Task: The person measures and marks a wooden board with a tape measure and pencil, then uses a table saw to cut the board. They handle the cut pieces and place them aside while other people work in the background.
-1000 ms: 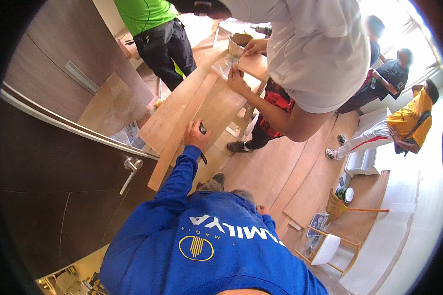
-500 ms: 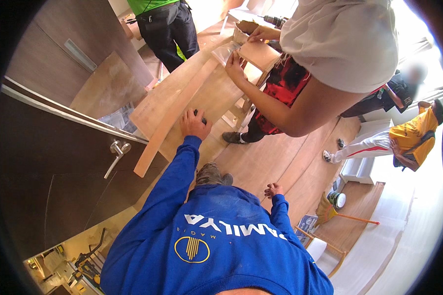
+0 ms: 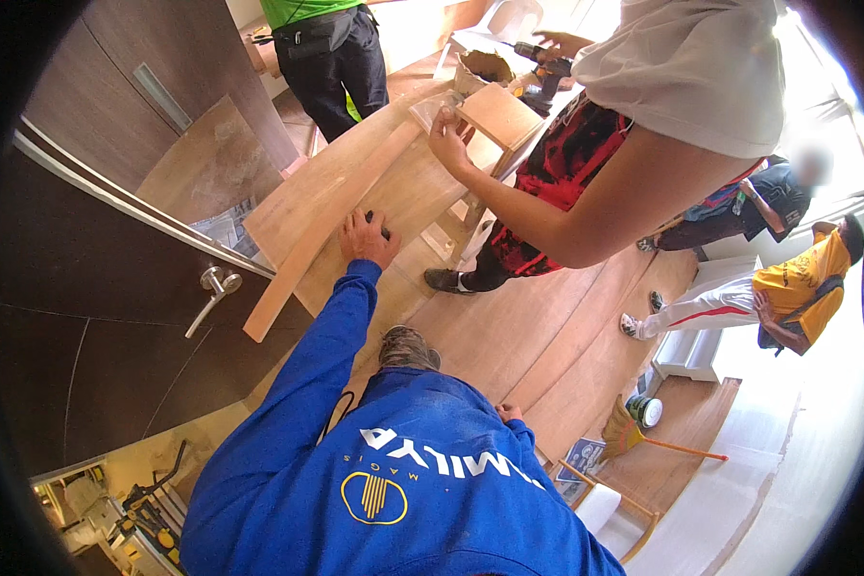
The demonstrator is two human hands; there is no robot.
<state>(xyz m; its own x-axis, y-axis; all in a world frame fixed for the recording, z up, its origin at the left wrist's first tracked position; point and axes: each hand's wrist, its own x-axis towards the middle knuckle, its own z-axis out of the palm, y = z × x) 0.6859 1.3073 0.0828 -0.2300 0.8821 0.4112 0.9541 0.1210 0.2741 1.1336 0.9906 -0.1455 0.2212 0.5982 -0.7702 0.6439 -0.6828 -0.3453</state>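
Observation:
My left hand (image 3: 371,240) is closed around a small black object (image 3: 382,228), whose kind I cannot make out. It rests on the wide plywood panel (image 3: 403,182), beside a long narrow wood strip (image 3: 331,226) lying across that panel. Low at my right side is my right hand (image 3: 509,411), mostly covered by my blue sleeve and body; its fingers do not show clearly. Across the panel, a co-worker in a white shirt has one hand (image 3: 448,134) by a clear plastic bag (image 3: 434,108) and a small wooden box (image 3: 501,113). That person's other hand is at a drill (image 3: 538,56).
A dark door (image 3: 86,336) with a lever handle (image 3: 211,293) stands close on my left. Other people stand behind the panel and at the right. A broom (image 3: 634,432), a paint bucket (image 3: 645,411) and a chair (image 3: 614,509) are on the right. Tools (image 3: 149,518) lie lower left.
My left hand has shifted slightly left, still over the panel. My right hand has drawn in against my body. The co-worker's far hand has gone from the wooden box to the drill.

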